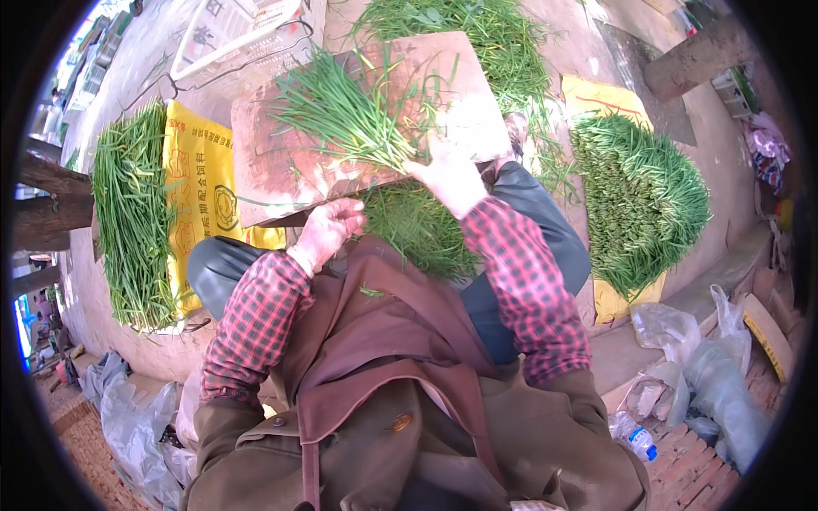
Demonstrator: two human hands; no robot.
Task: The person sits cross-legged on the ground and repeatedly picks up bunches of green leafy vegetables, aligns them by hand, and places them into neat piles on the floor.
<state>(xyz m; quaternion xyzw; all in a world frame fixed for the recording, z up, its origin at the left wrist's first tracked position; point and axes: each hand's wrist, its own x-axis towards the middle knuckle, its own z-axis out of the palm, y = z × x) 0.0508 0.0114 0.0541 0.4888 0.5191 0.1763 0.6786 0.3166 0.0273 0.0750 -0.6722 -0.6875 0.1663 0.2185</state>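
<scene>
A loose bunch of long green leafy stalks, like chives (342, 115), lies on a worn board (268, 172) in front of me. My right hand (444, 175) is at the pale stem ends of the bunch, thumb stretched toward them; whether it grips any stalks cannot be made out. My left hand (329, 230) hovers just off the board's near edge with fingers curled, and I cannot tell if something thin is between them. Loose green stalks (415, 227) lie below the board between my knees, and a few scraps rest on my brown apron (374, 319).
Stacked greens (134, 217) lie on a yellow printed sack (201, 185) at left; another dense pile (639, 198) sits at right. Beyond the board are a heap of greens (486, 51) and a white plastic crate (236, 38). Plastic bags (722, 377) and a bottle (632, 434) lie lower right.
</scene>
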